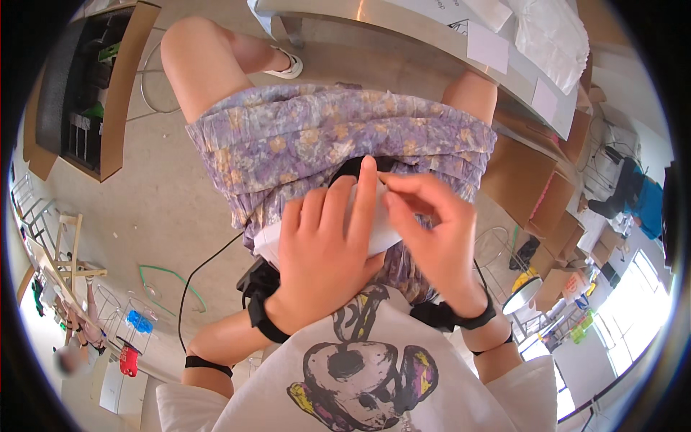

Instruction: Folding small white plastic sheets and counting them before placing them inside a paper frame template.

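Note:
My left hand (pixel 324 237) lies flat over a white, smooth-looking thing (pixel 268 242) on my lap, fingers stretched out and the index finger pointing away from me. To its right, my right hand (pixel 435 230) is closed in a pinch, thumb and index finger beside the left index finger. A small dark tip shows by the pinch, but what the fingers hold is too small to make out. Beyond the left fingertips, part of a black curved thing (pixel 348 170) rests on the patterned skirt (pixel 302 137). My hands cover most of the white thing.
A metal-edged table (pixel 403 32) with white sheets and plastic stands ahead. Cardboard boxes (pixel 515 176) sit at the right, and an open carton (pixel 90 93) with dark contents at the far left. A black cable (pixel 188 281) hangs at my left. Other people are farther off on both sides.

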Demonstrator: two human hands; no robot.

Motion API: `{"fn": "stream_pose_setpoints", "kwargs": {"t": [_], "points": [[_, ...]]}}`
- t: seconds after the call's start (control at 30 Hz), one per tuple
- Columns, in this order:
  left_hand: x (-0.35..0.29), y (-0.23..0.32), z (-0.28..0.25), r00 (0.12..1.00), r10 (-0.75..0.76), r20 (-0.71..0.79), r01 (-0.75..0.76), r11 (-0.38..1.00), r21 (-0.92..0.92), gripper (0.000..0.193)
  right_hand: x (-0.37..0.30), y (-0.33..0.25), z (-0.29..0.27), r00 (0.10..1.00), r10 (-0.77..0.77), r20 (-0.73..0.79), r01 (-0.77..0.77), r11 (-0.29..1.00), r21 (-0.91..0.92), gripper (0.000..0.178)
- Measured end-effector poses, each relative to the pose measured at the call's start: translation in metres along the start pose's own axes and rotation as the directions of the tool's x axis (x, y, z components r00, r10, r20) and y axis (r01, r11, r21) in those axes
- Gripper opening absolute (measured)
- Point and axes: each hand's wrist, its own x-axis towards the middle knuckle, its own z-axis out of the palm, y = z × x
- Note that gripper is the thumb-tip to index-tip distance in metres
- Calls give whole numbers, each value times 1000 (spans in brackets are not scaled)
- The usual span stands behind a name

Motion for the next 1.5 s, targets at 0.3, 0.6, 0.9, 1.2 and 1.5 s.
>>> {"fn": "stream_pose_setpoints", "kwargs": {"t": [0.3,0.6,0.9,1.2,1.5], "points": [[19,-28,-3,958,86,-272,-189,905,-380,103,16,-28,-25,957,-17,290,-61,964,260,38],[20,-34,-19,949,-114,-294,-205,484,-851,51,34,-41,-38,890,-392,234,411,911,-40,41],[33,-24,-51,874,-248,-418,-238,532,-813,28,59,-44,-21,915,-388,112,346,897,276,29],[8,-29,-34,930,-368,-15,134,374,-918,15,36,-9,-6,934,-191,303,78,934,349,23],[-3,-53,-30,992,-120,39,89,448,-890,25,19,-1,-8,924,-89,372,-99,884,458,23]]}}
